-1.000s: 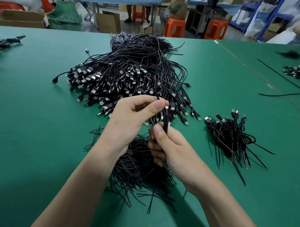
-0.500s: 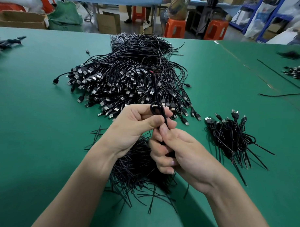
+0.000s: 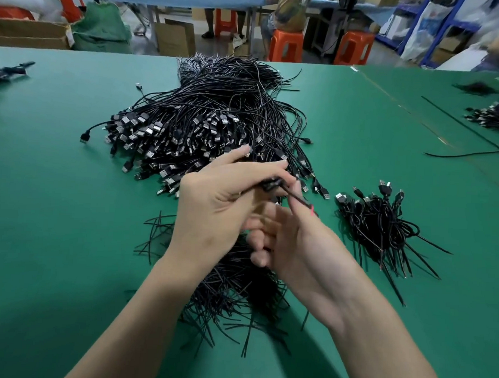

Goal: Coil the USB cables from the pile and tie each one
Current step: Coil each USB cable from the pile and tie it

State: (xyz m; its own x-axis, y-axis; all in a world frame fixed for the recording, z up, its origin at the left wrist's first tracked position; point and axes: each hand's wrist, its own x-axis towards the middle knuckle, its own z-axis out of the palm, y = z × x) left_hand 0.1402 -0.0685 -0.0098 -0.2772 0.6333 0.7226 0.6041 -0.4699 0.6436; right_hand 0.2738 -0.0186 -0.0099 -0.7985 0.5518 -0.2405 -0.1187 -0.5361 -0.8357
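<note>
A big pile of loose black USB cables lies on the green table ahead of me. My left hand pinches a small coiled black cable between thumb and fingers above the table. My right hand is just below and right of it, blurred, with a strand of the cable running over its fingers. A heap of black twist ties sits under my hands. Tied coils lie in a cluster to the right.
A few cables and a long loose cable lie at the far right. More cables sit at the far left edge. Orange stools, cardboard boxes and a seated person stand beyond the table.
The coil has been turned from upright to lying across my left fingers, and my left hand rose slightly. My right hand shifted under it, moving fast and blurred.
</note>
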